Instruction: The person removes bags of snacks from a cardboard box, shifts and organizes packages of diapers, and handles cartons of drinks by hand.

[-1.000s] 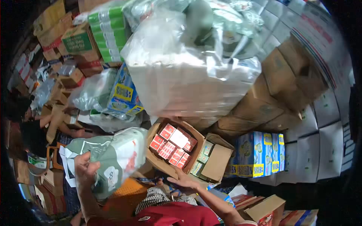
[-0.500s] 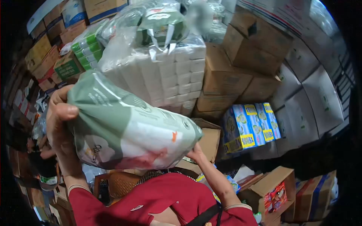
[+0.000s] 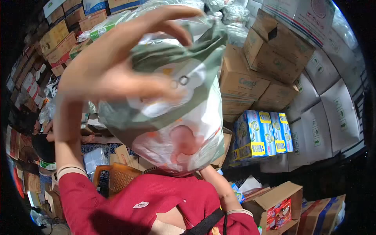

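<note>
A large green and white plastic package (image 3: 184, 137) with a pink print stands upright close before my chest and fills the middle of the view. My left hand (image 3: 133, 70) is in front of its upper part, blurred, with thumb and fingers spread wide apart. The package hides my right hand; only the right forearm shows, running up behind its lower edge.
Brown cartons (image 3: 244, 84) and white cartons (image 3: 338, 113) are stacked at the right, beside blue packs (image 3: 254, 133). An open carton (image 3: 280, 196) with red packets is lower right. A brown chair (image 3: 121, 178) stands lower left. Another person (image 3: 43, 143) sits far left.
The package was lifted from the left to the front of my chest, then turned from lying slanted to upright. My left hand has let go of its end and moved up and right.
</note>
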A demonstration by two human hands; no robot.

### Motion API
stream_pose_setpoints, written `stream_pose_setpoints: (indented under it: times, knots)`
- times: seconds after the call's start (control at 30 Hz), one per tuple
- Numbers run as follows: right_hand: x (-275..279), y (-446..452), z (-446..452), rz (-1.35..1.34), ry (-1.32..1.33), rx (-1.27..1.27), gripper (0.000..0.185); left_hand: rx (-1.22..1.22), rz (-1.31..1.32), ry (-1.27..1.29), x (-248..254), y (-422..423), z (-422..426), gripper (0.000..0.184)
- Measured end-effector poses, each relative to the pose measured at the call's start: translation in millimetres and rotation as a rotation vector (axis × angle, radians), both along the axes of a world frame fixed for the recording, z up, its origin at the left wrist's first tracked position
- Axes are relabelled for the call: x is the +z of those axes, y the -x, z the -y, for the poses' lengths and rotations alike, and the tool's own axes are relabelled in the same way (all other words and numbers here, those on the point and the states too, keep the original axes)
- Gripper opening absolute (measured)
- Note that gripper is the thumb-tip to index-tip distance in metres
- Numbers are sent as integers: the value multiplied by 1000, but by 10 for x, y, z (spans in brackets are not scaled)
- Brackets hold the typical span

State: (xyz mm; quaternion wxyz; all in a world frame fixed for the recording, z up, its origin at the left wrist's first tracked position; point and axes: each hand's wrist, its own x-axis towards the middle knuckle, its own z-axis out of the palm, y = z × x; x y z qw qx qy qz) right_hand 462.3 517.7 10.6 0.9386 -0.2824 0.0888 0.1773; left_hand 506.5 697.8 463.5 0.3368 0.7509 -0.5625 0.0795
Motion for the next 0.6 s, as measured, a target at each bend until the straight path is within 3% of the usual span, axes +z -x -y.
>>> stream_pose_setpoints:
  times: [0.1,0.17,0.23,0.3,0.47,0.6]
  knots:
    - [55,18,23,9,15,8,75,394,88,384,-460,62,-520,102]
    - [195,-4,125,37,37,6,75,432,-179,529,-1028,-48,-767,110]
    - [366,-45,215,65,46,-3,74,521,-250,639,-1406,54,-695,115]
    - [547,-55,278,99,75,-10,74,454,-281,801,-1666,81,-689,121]
    - [684,34,292,113,123,-24,74,522,-510,821,-2047,418,-600,131]
    - [504,374,274,75,155,-11,73,311,-704,826,-2420,461,-816,121]
